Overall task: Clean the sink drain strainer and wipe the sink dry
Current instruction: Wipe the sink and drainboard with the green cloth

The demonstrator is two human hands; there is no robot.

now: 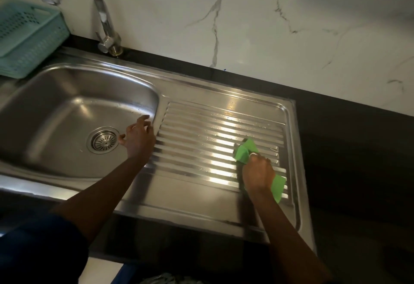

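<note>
I am in the drying step now, working the ribbed drainboard point(215, 140) of the steel sink point(67, 109) and not the bowl itself. My right hand point(258, 175) is fisted tight around a green cloth point(245, 151), pressing it down on the ridges near the drainboard's right end; folds of the cloth stick out above the knuckles and below the wrist. My left hand point(137, 139) holds nothing. Its grip is open, fingers spread, resting on the lip between bowl and drainboard to steady me. The drain strainer point(105, 141) sits seated in the bottom of the bowl, just beside my left thumb, and looks free of debris from here, so I judge the strainer cleaning is behind me. Small bright specks on the upper ribs read as water drops, though I cannot be sure in this dim light.

Next, I think the cloth has to travel along the grooves, not across them, so it gets down between the ridges, then sweep toward the bowl. After that the bowl walls and the flat rim by the tap point(105, 23) want the same pass. The dark bench point(349, 140) around the sink and the teal basket point(29, 37) at the far left stay out of it.
</note>
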